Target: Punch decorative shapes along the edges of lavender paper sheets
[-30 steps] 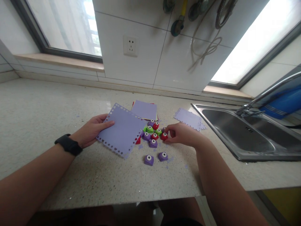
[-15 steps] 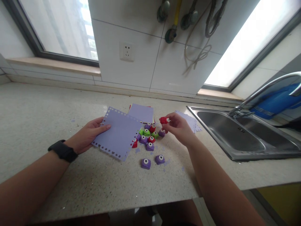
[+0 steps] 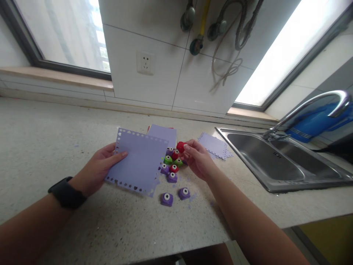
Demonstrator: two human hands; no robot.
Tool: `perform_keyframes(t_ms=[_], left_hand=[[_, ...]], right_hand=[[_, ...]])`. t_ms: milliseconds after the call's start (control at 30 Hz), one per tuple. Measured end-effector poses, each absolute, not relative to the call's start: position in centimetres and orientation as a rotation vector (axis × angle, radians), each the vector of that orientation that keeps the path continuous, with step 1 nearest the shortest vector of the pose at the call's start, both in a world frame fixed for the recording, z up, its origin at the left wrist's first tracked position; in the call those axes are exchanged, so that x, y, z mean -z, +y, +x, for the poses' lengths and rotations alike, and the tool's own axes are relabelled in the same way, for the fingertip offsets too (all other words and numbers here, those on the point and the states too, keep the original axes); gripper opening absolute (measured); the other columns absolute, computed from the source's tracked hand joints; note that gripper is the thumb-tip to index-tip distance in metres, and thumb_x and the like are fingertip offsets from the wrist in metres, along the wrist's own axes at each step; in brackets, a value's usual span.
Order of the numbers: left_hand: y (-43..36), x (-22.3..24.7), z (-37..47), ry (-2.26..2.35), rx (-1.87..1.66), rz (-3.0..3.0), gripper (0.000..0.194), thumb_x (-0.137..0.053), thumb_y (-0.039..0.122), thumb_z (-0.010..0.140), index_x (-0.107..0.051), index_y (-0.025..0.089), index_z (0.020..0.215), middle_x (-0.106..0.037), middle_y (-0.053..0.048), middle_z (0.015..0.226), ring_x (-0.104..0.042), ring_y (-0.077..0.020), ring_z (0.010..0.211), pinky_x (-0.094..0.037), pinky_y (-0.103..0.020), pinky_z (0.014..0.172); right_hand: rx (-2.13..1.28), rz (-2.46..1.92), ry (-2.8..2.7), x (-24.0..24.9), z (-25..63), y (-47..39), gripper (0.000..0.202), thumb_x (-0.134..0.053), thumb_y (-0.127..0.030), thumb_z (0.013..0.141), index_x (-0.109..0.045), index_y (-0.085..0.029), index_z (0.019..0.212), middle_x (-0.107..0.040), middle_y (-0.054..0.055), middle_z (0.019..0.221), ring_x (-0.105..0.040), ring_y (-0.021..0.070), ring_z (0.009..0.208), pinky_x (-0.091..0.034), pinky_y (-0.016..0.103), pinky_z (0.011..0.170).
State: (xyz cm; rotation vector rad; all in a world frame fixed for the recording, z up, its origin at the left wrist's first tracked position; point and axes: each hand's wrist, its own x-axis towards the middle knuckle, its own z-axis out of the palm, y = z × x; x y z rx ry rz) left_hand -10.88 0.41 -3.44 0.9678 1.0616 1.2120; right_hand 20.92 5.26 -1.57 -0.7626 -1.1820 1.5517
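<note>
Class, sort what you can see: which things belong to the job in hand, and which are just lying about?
Part of the job:
- purple sheet, held in the left hand
- red punch, held in the right hand
- other punches
- probably the paper stack and edge-punched sheets

Just around:
- paper scraps
- sink
- tap
- wall socket
- metal hose

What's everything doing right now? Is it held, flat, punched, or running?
Purple sheet: held in the left hand, tilted, holes along its edges
Red punch: held in the right hand
Two nearest purple punches: standing, white tops up
Paper pile: stacked, lying flat
Holed sheets on the right: lying flat, overlapping
Tap: no water seen running
Wall socket: nothing plugged in
</note>
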Motion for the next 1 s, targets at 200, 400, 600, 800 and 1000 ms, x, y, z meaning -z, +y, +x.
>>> perform_keyframes(t_ms=[200, 400, 600, 800, 1000], left_hand=[[0.0, 3.5, -10.4, 1.08, -1.192, 1.026, 0.049, -0.088, 0.041, 0.081, -0.074, 0.023, 0.124, -0.084, -0.007, 0.103, -0.078, -0.0216, 0.074, -0.064, -0.029, 0.066], [-0.1, 3.8, -10.5, 1.156, -1.146, 1.122, 0.045, -0.088, 0.044, 0.081, -0.076, 0.024, 0.12, -0.084, -0.006, 0.103, -0.078, -0.0236, 0.078, -0.065, -0.03, 0.066], [-0.1, 3.7, -10.5, 1.199, -1.151, 1.156, 0.039, -0.086, 0.045, 0.082, -0.078, 0.028, 0.116, -0.084, -0.003, 0.103, -0.078, -0.0236, 0.083, -0.066, -0.031, 0.072], [-0.4, 3.7, -10.7, 1.234, -1.194, 1.186, 0.034, -0.088, 0.045, 0.08, -0.079, 0.027, 0.107, -0.084, -0.004, 0.1, -0.077, -0.0237, 0.078, -0.064, -0.03, 0.066], [-0.2, 4.3, -10.9, 1.262, -1.191, 1.233, 0.032, -0.085, 0.044, 0.082, -0.079, 0.026, 0.108, -0.083, -0.005, 0.1, -0.077, -0.0269, 0.08, -0.065, -0.034, 0.066]], right_hand=[[-1.569, -0.688, -1.205, 1.7, 20.7, 4.8, 0.038, -0.093, -0.03, 0.077, -0.069, -0.024, 0.106, -0.075, 0.0, 0.095, -0.073, 0.0127, 0.08, -0.06, 0.027, 0.078], [-1.431, -0.642, -1.378, 2.6, 21.1, 4.8, 0.042, -0.095, -0.021, 0.072, -0.07, -0.026, 0.106, -0.075, 0.001, 0.1, -0.072, 0.0131, 0.088, -0.06, 0.027, 0.082], [-1.172, -0.523, -1.605, 2.2, 21.2, 4.7, 0.041, -0.091, -0.015, 0.074, -0.07, -0.026, 0.108, -0.072, 0.001, 0.103, -0.068, 0.0144, 0.09, -0.059, 0.03, 0.084], [-1.044, -0.584, -1.726, 1.5, 21.3, 4.1, 0.038, -0.091, -0.02, 0.076, -0.069, -0.027, 0.106, -0.068, 0.003, 0.105, -0.066, 0.0188, 0.099, -0.056, 0.035, 0.091], [-1.079, -0.624, -1.718, 1.2, 21.2, 3.7, 0.04, -0.091, -0.022, 0.074, -0.066, -0.027, 0.105, -0.067, 0.003, 0.103, -0.066, 0.0189, 0.096, -0.056, 0.035, 0.089]])
